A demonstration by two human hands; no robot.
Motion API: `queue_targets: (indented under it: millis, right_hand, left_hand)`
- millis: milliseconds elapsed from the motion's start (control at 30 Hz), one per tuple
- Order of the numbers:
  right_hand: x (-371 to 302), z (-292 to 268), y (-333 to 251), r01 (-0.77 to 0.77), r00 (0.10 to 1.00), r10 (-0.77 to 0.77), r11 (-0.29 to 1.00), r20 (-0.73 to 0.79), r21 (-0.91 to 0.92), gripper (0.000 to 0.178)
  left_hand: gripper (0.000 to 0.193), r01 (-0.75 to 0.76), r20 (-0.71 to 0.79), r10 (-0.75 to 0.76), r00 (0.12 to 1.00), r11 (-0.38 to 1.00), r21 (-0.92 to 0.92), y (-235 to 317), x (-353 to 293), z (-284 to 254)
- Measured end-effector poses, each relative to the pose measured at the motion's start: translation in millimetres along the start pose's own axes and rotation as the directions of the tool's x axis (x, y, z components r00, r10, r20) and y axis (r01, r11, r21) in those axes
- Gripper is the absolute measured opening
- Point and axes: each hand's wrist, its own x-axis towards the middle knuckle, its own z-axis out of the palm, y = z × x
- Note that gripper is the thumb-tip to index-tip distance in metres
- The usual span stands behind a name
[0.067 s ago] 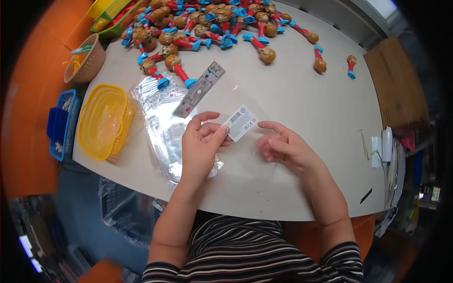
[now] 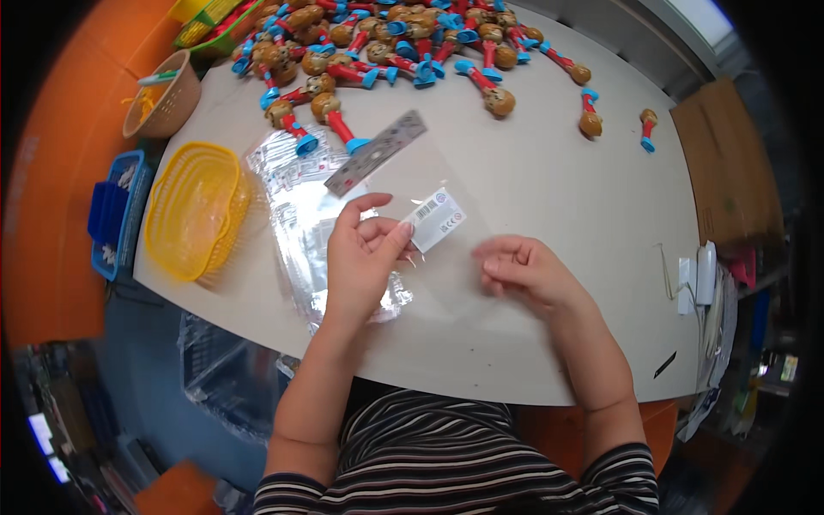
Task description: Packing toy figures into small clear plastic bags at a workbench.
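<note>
A clear plastic bag (image 2: 439, 176) with a grey printed strip along its top lies slanted in front of me. A white label (image 2: 439, 221) with a barcode sits on the bag. My left hand (image 2: 365, 253) pinches the bag at the label's left edge between thumb and fingers. My right hand (image 2: 525, 270) is just off the bag's right side, its fingers half curled, slightly blurred and apart, with nothing visible in them. Beneath and left of my left hand lies a stack of shiny clear bags (image 2: 300, 215).
Many red-and-blue figures with round brown heads (image 2: 403, 56) are heaped at the far side, a few scattered rightward. At left stand a yellow basket (image 2: 196, 210), a beige basket (image 2: 167, 99) and a blue basket (image 2: 120, 215). A cardboard box (image 2: 725, 163) stands at the right edge.
The fingers of my right hand have curled in, and the hand has shifted slightly down. The bag has tilted a little in my left hand. The whole view has shifted slightly.
</note>
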Motion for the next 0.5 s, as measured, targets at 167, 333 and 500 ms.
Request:
queue_targets:
  millis: [167,333,500]
  right_hand:
    - [13.6,26.1,-2.5,-0.078,0.997,0.078,0.99,-0.011,-0.118,0.02]
    - [45.0,27.0,15.3,0.011,0.995,-0.02,0.996,-0.101,-0.086,0.022]
    - [53.2,35.6,24.2,0.135,0.979,-0.182,0.916,-0.089,-0.378,0.028]
  left_hand:
    - [0.055,-0.149,-0.246,0.194,0.95,0.971,0.188,-10.2,-6.1,-15.1]
    - [0.06,-0.37,0.104,0.876,0.472,0.09,0.925,-14.8,-34.4,13.9]
    - [0.031,-0.513,0.255,0.578,0.775,0.34,0.788,-30.1,-44.0,18.1]
